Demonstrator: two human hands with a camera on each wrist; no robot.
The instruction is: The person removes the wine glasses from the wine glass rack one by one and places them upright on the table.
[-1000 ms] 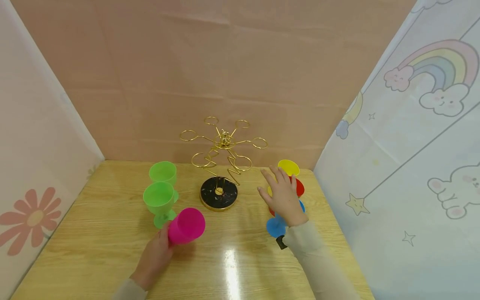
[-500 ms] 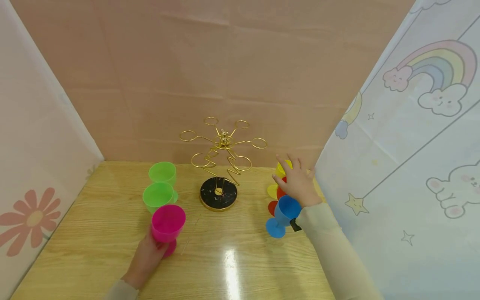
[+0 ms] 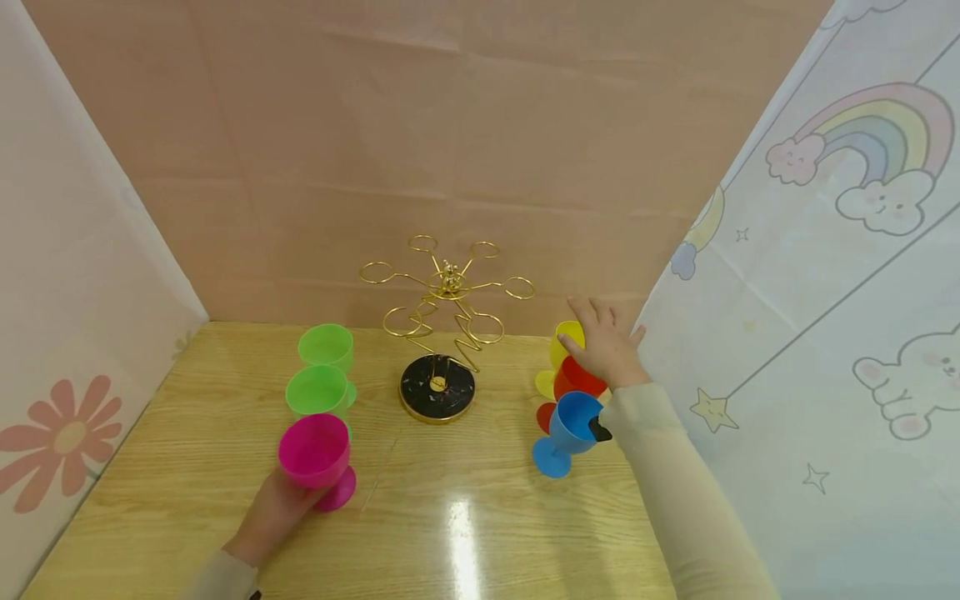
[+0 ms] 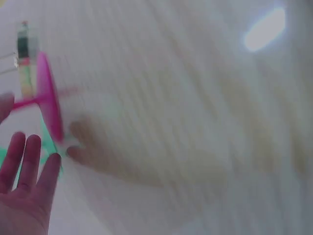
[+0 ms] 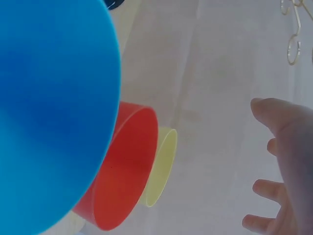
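A pink goblet (image 3: 313,454) is at the front of the left row, its round foot (image 4: 49,98) lying flat to or just above the table; I cannot tell which. My left hand (image 3: 273,512) is at the goblet's near left side. In the left wrist view, the left hand's fingers (image 4: 32,161) are straight and spread, apart from the foot, with the thumb near the stem. My right hand (image 3: 607,346) hovers with fingers spread over the yellow goblet (image 3: 567,342) and red goblet (image 3: 573,379), holding nothing. A blue goblet (image 3: 576,421) stands nearest on that side.
Two green goblets (image 3: 318,390) stand behind the pink one. A gold wire stand (image 3: 450,283) with several rings rises from a round black base (image 3: 437,387) at the table's back middle. Cloth walls enclose the wooden table (image 3: 450,508) at the back and both sides.
My left hand has carried the pink goblet leftward and brought it upright in front of the green ones; its fingers have straightened. My right hand has moved right and back, uncovering the blue and red goblets.
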